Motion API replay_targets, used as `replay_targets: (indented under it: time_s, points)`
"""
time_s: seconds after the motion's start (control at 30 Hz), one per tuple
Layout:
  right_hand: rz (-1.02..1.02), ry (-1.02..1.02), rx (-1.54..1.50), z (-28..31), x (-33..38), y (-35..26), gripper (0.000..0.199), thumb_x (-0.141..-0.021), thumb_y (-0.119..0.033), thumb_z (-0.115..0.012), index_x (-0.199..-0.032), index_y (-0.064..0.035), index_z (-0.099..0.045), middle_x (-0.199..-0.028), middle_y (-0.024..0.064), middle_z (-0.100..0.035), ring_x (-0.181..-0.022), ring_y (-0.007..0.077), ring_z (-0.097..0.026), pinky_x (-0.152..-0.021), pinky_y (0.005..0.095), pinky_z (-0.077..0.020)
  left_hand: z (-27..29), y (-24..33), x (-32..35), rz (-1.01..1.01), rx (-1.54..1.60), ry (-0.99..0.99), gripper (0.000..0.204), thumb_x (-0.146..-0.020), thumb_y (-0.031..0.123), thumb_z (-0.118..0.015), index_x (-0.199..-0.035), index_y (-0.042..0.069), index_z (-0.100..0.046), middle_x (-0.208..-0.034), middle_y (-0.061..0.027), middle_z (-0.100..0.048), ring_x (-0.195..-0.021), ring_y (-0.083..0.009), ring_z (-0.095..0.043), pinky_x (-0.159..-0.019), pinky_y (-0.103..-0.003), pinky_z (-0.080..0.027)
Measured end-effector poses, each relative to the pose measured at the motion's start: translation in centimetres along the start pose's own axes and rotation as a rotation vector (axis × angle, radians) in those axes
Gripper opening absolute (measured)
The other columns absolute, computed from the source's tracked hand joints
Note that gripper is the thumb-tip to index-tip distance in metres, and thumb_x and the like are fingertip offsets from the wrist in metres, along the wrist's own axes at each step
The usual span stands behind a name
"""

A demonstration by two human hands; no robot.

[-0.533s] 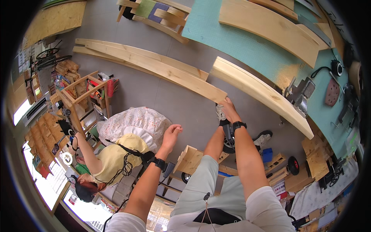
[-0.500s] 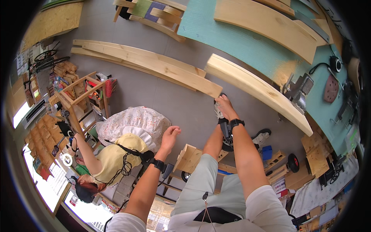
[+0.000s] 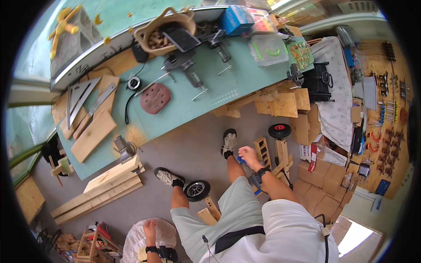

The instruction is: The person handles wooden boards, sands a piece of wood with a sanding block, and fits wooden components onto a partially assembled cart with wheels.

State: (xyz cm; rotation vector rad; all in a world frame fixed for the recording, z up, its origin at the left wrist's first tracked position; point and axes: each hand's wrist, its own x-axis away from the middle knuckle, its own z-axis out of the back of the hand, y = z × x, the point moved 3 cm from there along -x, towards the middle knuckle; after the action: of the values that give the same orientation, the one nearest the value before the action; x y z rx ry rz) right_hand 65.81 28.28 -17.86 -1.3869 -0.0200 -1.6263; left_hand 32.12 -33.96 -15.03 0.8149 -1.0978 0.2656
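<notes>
Near the bottom, my left hand (image 3: 149, 229) hangs with its fingers curled in and nothing visible in them. It overlaps a person's pale, patterned skirt (image 3: 131, 239) in the picture. My right hand (image 3: 249, 158) is in front of my right leg, slightly blurred, with fingers loosely curled and no object visible in them. Beyond it on the floor are a slotted wooden piece (image 3: 262, 151) and a wooden frame (image 3: 283, 153) with a black-and-red wheel (image 3: 279, 130). Another black wheel (image 3: 197, 190) stands by my left foot. Neither hand appears to touch these things.
A green workbench (image 3: 175, 114) crosses ahead, holding clamps (image 3: 186, 70), a sanding disc (image 3: 155, 98), a metal square (image 3: 81, 100) and a basket (image 3: 166, 17). Long boards (image 3: 96, 193) reach left from the metal vise (image 3: 125, 149). Cardboard boxes (image 3: 318, 173) and a tool wall (image 3: 386, 122) are right.
My view has swung right, bringing the bench's other end, boxes and tool wall into sight. The boards and the other person have shifted left and down in the picture.
</notes>
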Motion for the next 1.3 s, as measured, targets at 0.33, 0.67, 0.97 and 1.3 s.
replay_targets:
  time_s: [0.33,0.67,0.97,1.3]
  points:
    - [0.254,0.541,-0.539,38.1,-16.3,-13.7,0.022,-0.1,-0.009,-0.057,-0.121,-0.0019,-0.06,-0.107,0.0077,-0.066,-0.088,0.013,-0.065,-0.077,0.0259,-0.0558,-18.8,17.8,2.4,0.068,-0.344,0.049,0.028,-0.097,0.015,-0.056,-0.105,-0.008,-0.07,-0.082,-0.0134,-0.072,-0.072,-0.0184,-0.068,-0.069,-0.031,-0.057]
    - [0.162,0.418,-0.067,47.0,-34.0,-27.4,0.073,-0.079,-0.041,-0.084,-0.127,0.0008,-0.048,-0.112,0.0155,-0.061,-0.097,0.0242,-0.066,-0.081,0.0356,-0.0559,-55.8,40.9,4.4,-0.154,-0.404,-0.37,0.028,-0.104,0.018,-0.056,-0.118,-0.004,-0.064,-0.101,-0.0089,-0.07,-0.094,-0.0165,-0.066,-0.088,-0.031,-0.053]
    - [0.22,0.629,0.25,44.0,-35.8,-28.4,0.056,-0.076,-0.04,-0.084,-0.105,0.0016,-0.06,-0.097,0.0164,-0.071,-0.087,0.0279,-0.068,-0.076,0.0409,-0.053,-54.2,40.7,4.4,-0.127,-0.436,-0.245,0.026,-0.102,0.017,-0.055,-0.111,-0.004,-0.067,-0.092,-0.0106,-0.073,-0.087,-0.0167,-0.069,-0.082,-0.029,-0.055]
    - [-0.104,0.382,-0.763,42.4,-35.5,-28.9,0.02,-0.092,-0.015,-0.068,-0.103,-0.0011,-0.058,-0.084,0.0036,-0.063,-0.07,0.0139,-0.062,-0.066,0.0343,-0.0563,-52.5,40.1,4.8,-0.051,-0.461,-0.19,0.027,-0.1,0.016,-0.054,-0.11,-0.005,-0.068,-0.09,-0.0121,-0.073,-0.085,-0.0186,-0.071,-0.08,-0.031,-0.056]
